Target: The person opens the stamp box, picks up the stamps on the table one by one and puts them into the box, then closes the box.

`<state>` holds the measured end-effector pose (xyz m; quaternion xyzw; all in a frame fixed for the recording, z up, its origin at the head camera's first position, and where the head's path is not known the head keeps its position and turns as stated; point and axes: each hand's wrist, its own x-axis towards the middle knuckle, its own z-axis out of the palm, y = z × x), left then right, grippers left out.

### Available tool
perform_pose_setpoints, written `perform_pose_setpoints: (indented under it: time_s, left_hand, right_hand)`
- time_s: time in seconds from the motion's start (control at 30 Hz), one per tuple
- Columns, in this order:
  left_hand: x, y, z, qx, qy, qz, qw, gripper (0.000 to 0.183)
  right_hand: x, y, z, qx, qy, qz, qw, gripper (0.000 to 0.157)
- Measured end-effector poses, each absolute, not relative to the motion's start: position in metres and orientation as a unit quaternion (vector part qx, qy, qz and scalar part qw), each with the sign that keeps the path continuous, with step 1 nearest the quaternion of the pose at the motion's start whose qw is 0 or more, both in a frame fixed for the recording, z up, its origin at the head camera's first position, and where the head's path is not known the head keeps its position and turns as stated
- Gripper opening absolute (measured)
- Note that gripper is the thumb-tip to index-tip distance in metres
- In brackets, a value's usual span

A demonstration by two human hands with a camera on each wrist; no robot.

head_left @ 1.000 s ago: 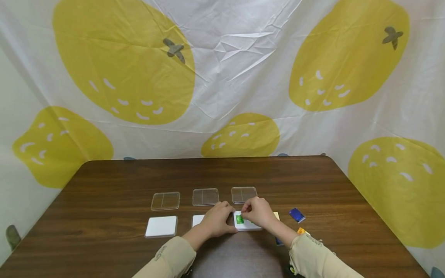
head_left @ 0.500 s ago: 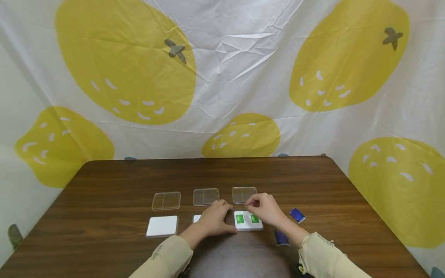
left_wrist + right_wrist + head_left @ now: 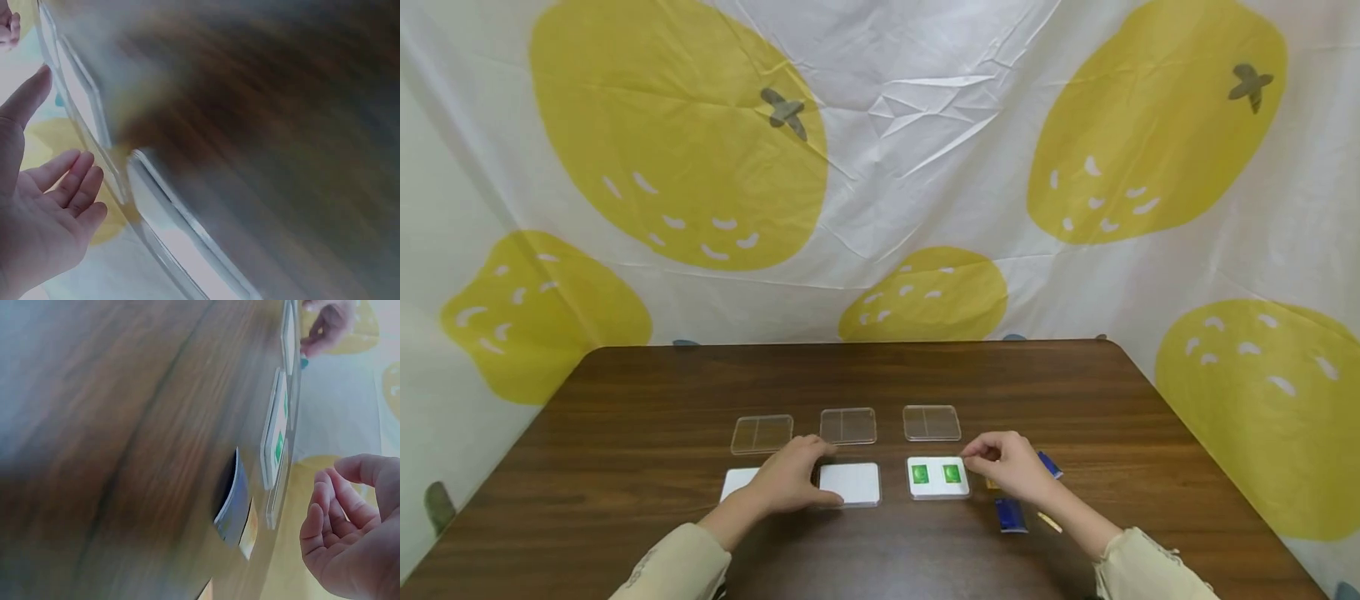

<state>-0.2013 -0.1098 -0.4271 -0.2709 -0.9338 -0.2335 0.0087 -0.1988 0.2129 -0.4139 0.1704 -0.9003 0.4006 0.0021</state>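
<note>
Three shallow clear cases filled with white stand in a row; the right one [image 3: 936,490] bears two green squares. My left hand [image 3: 786,477] hovers with thumb and fingers spread between the left white case [image 3: 739,481], which it partly covers, and the middle white case [image 3: 853,483]. Its palm and fingers hold nothing in the left wrist view. At the right edge of the green-squared case is my right hand [image 3: 1011,463], its fingers loosely curled and its thumb near the index fingertip. Nothing shows between those fingertips [image 3: 340,464] in the right wrist view.
Behind the cases lie three clear lids [image 3: 762,434], [image 3: 848,426], [image 3: 932,423]. To the right are a dark blue packet [image 3: 1011,516], another blue packet [image 3: 1052,465] partly behind my right hand, and a small yellowish piece [image 3: 1049,522]. A lemon-patterned curtain [image 3: 917,200] hangs behind the table.
My left hand has moved left, away from the green-squared case, uncovering the middle case. My right hand has drawn back rightward from above that case, leaving both green squares in view.
</note>
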Motion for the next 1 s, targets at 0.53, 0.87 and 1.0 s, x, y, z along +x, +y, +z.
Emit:
perform_pose_setpoints:
  time_s: [0.53, 0.87, 1.0]
  left_hand:
    - [-0.193, -0.128, -0.433, -0.262, -0.941, -0.215, 0.014, 0.062]
    - [-0.193, -0.128, -0.434, -0.257, -0.943, -0.212, 0.015, 0.060]
    - [-0.193, -0.128, -0.434, -0.259, -0.943, -0.209, 0.014, 0.059]
  right_hand:
    - [-0.182, 0.264, -0.419, 0.196, -0.904, 0.375, -0.057, 0.017]
    - [-0.175, 0.274, -0.428, 0.233, -0.921, 0.308, -0.043, 0.023]
    - [-0.173, 0.273, -0.430, 0.238, -0.927, 0.288, -0.016, 0.027]
